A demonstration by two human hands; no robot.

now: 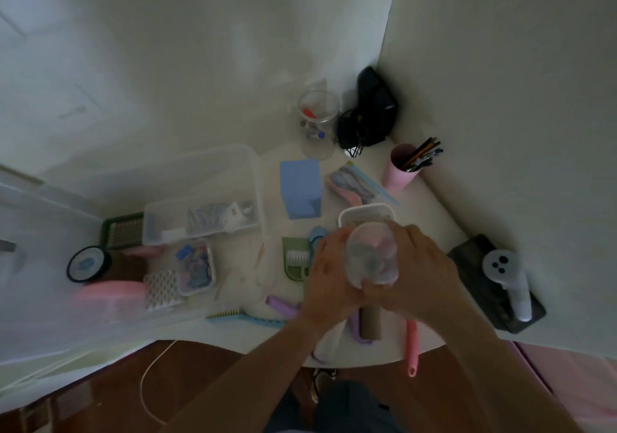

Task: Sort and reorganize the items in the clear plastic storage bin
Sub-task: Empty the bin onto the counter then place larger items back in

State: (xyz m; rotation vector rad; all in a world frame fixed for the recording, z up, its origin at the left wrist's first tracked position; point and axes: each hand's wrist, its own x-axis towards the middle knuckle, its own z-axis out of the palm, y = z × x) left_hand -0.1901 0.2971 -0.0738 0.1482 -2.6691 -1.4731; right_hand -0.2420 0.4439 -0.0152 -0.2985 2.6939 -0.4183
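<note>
White table, left hand and right hand both gripping clear jar

A home desk corner: pink pencil cup, hair combs, wooden floor.

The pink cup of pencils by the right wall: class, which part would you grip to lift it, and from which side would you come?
Grip the pink cup round its bare lower wall, coming from the open table side on its left. The pencils fan out of the mouth toward the wall, so a hand from above or from the right would likely meet them.
</note>
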